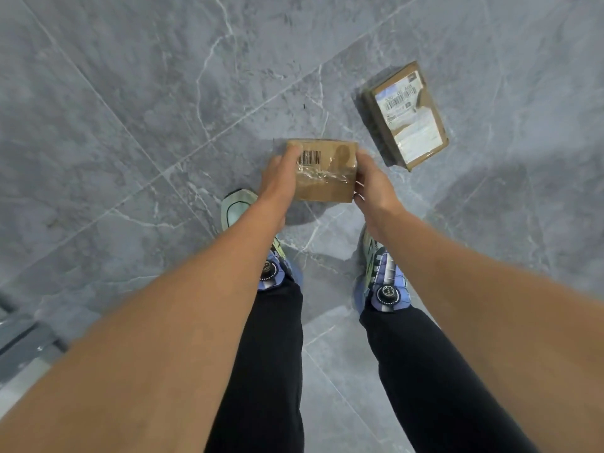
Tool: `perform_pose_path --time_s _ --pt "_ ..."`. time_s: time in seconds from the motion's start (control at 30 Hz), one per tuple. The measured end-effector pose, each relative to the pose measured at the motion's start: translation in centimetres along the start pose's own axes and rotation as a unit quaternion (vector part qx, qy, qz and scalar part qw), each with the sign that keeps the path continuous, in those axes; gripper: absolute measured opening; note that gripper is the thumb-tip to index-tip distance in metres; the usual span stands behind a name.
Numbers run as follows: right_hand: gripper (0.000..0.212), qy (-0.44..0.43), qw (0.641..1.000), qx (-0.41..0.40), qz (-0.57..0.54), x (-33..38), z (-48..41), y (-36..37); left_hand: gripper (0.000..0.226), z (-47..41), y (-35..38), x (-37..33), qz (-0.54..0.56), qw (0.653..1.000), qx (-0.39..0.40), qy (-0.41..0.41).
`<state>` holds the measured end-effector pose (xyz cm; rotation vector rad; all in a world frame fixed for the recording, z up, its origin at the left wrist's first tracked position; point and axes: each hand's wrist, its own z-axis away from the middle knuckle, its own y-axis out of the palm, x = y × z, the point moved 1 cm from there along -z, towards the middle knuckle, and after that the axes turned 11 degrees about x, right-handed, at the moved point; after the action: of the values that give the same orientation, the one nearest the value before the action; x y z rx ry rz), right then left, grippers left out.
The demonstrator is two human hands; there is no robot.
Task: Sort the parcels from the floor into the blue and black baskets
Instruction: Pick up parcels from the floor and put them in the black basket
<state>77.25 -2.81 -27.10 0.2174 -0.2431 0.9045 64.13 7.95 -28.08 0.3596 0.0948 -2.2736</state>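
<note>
A small brown cardboard parcel (327,173) with a barcode and clear tape is held above the floor, in front of my feet. My left hand (279,178) grips its left side with the thumb over the top near the barcode. My right hand (371,181) grips its right side. A second, larger brown parcel (407,116) with a white shipping label lies on the floor to the upper right, apart from both hands. No basket is in view.
Grey marbled floor tiles (130,109) fill the view. My two feet in blue and green shoes (382,276) stand just below the held parcel. A dark grey frame or ledge (23,341) shows at the left edge.
</note>
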Motion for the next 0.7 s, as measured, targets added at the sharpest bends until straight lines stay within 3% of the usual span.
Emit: perform_pose_path --time_s 0.1,0.23,0.33,0.43,0.6,0.7 --pt "0.061 -0.014 1.0 -0.009 -0.003 0.1 0.4 0.2 0.075 0.5 -0.4 0.1 0.021 1.0 0.0 0.002" --pt "0.053 -0.036 0.999 -0.006 0.01 2.6 3.7 1.1 0.049 5.6 -0.7 -2.5 0.043 0.998 -0.004 0.047" --pt "0.044 -0.059 0.998 0.004 0.016 6.3 7.7 2.1 0.052 10.1 -1.3 -5.1 0.06 0.995 -0.011 0.075" --pt "0.048 -0.091 0.995 0.002 0.033 10.5 12.4 3.1 0.067 15.4 -1.7 -8.5 0.063 0.993 -0.023 0.095" --pt "0.053 -0.152 0.986 0.021 0.064 18.7 22.9 5.1 0.035 27.2 -2.6 -16.7 0.08 0.984 -0.018 0.161" --pt "0.057 -0.2 0.977 0.03 0.07 23.9 30.3 6.6 0.037 34.6 -3.3 -21.4 0.081 0.975 -0.024 0.207"
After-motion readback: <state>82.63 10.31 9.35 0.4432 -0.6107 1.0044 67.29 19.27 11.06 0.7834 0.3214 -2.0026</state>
